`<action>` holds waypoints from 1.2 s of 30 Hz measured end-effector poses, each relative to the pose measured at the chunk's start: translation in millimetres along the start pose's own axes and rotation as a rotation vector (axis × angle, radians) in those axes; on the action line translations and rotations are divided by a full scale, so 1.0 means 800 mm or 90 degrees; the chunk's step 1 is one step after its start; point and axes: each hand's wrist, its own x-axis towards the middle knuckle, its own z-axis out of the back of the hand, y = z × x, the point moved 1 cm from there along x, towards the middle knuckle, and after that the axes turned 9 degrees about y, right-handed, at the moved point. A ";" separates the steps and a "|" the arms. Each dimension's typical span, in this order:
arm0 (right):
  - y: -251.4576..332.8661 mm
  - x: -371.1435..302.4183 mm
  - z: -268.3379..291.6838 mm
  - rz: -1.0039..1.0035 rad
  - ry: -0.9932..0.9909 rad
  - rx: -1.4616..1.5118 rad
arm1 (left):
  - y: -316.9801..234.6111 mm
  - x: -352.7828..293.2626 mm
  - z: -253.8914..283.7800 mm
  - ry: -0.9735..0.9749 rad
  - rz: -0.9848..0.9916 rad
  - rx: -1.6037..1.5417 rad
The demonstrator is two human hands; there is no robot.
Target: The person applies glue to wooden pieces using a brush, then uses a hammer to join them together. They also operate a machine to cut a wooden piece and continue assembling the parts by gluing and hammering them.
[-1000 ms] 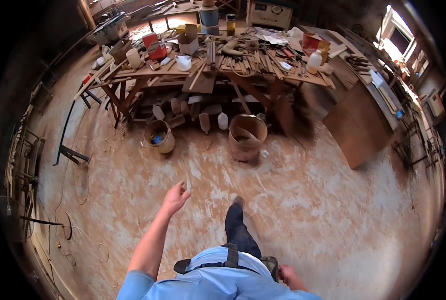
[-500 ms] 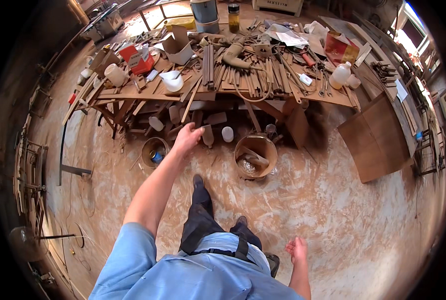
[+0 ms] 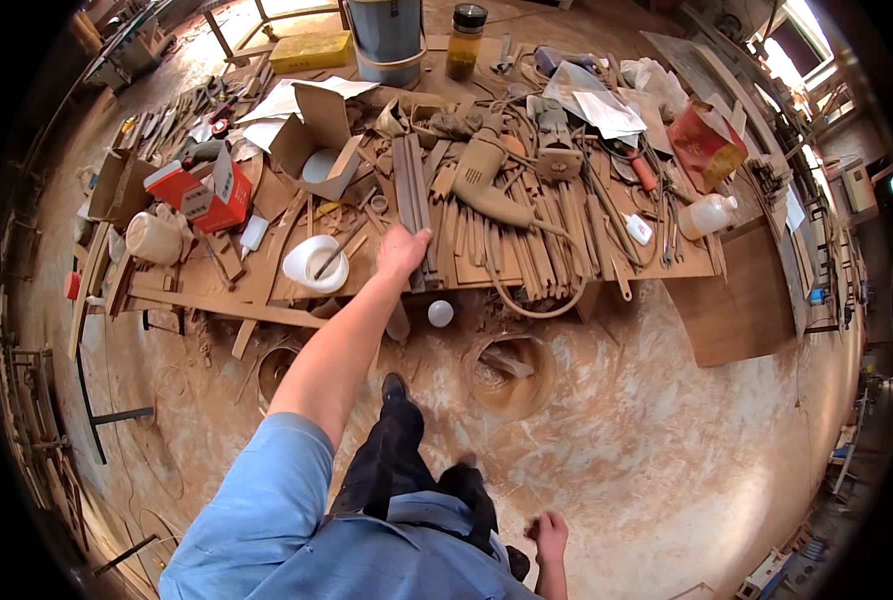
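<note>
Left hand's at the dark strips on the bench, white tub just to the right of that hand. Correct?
One error: the white tub is to the left of the left hand, as the head view shows. The hand is indeed at the dark strips on the bench.

We count one left hand and one right hand; one desk; on its far side, one blue-grey bucket, one dark-lidded jar and one yellow box; one pistol-shaped tool; two pails on the floor; and more wood strips than we can number
</note>
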 end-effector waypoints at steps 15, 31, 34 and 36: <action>0.711 0.453 -0.297 0.289 0.159 -0.213 | 0.001 0.021 0.018 0.034 -0.059 -0.074; 0.662 0.311 -0.176 0.164 0.409 0.275 | 0.026 -0.163 0.017 0.224 0.003 -0.690; 0.651 0.286 -0.170 0.159 0.355 0.276 | 0.027 -0.188 0.017 0.182 -0.029 -0.629; 0.640 0.271 -0.175 0.210 0.339 0.284 | 0.023 -0.206 0.025 0.157 -0.094 -0.580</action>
